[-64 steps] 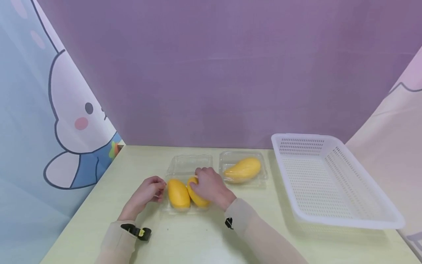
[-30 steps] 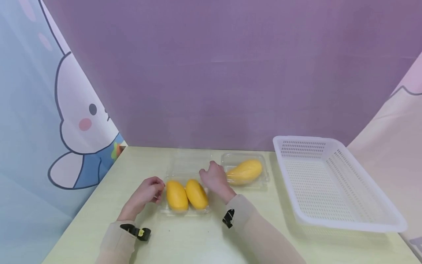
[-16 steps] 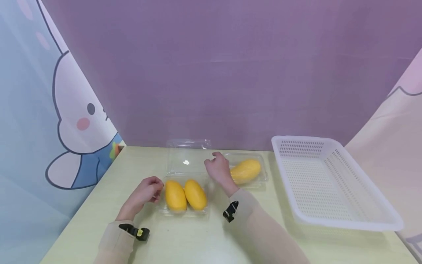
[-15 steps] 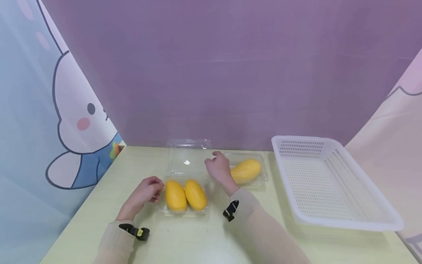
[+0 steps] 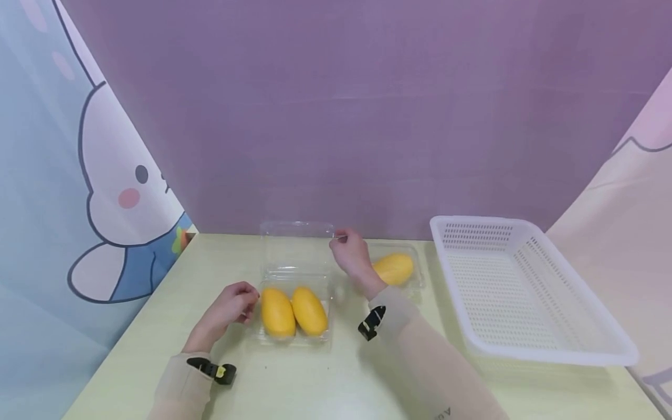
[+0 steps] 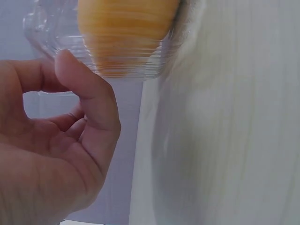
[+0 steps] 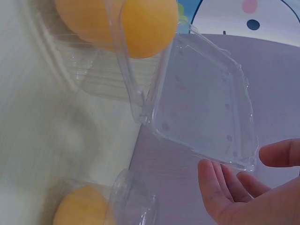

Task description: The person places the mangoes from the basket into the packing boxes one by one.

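A clear plastic clamshell box (image 5: pixel 294 340) holds two mangoes (image 5: pixel 309 311) side by side, its lid (image 5: pixel 296 251) raised behind them. At the box's left side, my left hand (image 5: pixel 232 309) pinches the rim between thumb and index finger; its thumb tip (image 6: pixel 67 61) overlaps the clear plastic in the left wrist view. By the lid's upper right corner is my right hand (image 5: pixel 350 255). In the right wrist view its fingers (image 7: pixel 211 180) touch the lid's edge from below, while the thumb lies apart across the corner.
A second clear box (image 5: pixel 415 256) with one mango (image 5: pixel 395 268) stands just right of my right hand, partly hidden by it. Farther right is a white perforated basket (image 5: pixel 548 354). A purple cloth (image 5: pixel 315 146) hangs behind the pale table (image 5: pixel 294 388).
My right hand let go of the right mango and moved back to the lid's corner. The lid, lying back a second ago, has swung up. My left hand stayed at the box.
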The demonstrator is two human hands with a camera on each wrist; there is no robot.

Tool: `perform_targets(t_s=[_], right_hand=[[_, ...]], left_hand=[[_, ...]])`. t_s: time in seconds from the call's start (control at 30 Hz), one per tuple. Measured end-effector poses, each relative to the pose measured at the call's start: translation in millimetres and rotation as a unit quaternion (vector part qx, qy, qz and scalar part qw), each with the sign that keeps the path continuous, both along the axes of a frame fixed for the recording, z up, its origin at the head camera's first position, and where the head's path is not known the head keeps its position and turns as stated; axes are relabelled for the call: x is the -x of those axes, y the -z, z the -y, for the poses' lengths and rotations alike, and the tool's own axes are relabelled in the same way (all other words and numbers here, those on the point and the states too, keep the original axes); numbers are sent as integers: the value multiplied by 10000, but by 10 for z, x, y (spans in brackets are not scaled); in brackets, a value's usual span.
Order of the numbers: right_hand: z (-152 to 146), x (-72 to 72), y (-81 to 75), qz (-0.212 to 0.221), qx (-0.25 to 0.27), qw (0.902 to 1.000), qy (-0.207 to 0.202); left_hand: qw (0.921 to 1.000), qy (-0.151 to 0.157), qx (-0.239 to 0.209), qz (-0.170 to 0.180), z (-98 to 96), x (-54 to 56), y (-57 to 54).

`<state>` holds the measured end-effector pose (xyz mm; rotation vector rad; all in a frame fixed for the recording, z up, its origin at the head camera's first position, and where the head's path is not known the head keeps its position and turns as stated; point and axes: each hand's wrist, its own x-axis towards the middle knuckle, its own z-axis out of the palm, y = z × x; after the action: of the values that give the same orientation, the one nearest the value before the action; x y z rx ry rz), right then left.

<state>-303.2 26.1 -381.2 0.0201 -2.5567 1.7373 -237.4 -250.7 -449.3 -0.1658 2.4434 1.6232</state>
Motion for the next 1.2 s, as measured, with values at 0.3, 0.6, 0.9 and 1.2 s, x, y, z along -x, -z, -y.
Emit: perform_targets(t_s=[0.3,0.6,0.9,1.2], right_hand=[[-54,-88,-97,5,500,9986,-155],[-104,-133,-133,-45,1219,9923,-217],[-157,-206,-157,139,1616,9861,-348],[-205,-309,-139,487,1290,9895,-436]], left_hand=[[10000,-46,7,-5,-10,0,10],[10000,-78,-46,-6,-26,7,0],[9997,-121,-189,-22,-28,17,25],[9990,-135,-435,-10,-45,42,43]])
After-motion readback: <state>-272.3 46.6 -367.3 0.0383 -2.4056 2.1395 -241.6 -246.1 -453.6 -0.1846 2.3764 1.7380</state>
